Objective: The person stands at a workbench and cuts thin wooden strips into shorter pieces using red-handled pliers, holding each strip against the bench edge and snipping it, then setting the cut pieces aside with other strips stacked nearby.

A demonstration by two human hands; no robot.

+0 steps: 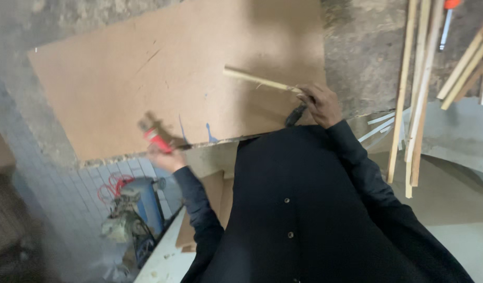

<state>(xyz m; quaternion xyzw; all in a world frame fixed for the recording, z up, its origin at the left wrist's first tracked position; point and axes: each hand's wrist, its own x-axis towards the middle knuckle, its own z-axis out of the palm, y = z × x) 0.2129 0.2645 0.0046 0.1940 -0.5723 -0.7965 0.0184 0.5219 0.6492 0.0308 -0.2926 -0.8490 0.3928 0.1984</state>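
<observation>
Brown fibreboard sheet (147, 78) lies flat, uncut; right hand (320, 105), fingers closed, grips a wooden strip (257, 80); left hand (165, 157) clasps a red tool (155, 137) at the near edge.

Board (163, 78): matt brown fibreboard, smooth face, ragged crumbly near edge. Stick (257, 80) in right hand (320, 105): pale bare wood, splintered. Red object (156, 139) in left hand (165, 157): glossy, plastic-looking, blurred. Leaning battens (417, 89): raw light wood. Floor (367, 47): rough grey concrete. Sleeves (356, 157): dark matt cloth.
</observation>
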